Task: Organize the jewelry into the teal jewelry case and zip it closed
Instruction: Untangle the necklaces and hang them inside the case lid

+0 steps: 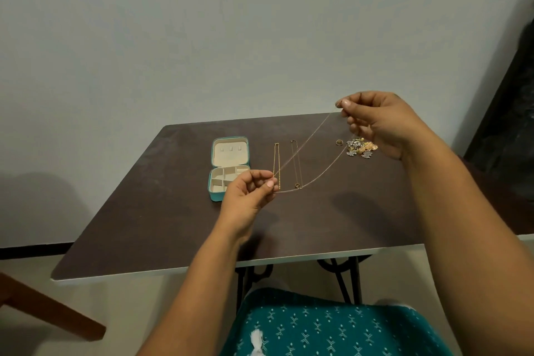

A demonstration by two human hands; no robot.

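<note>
Stretching thin chain (313,136) above table (173,225): left hand (248,193) pinches low end, right hand (375,121) pinches high end; open case (228,167) just beside left hand.

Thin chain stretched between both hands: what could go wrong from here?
1. The thin chain hangs slack over the two necklaces on the table; lowering it could snag or tangle them.
2. The left hand and right hand only pinch it; it may slip.
</note>
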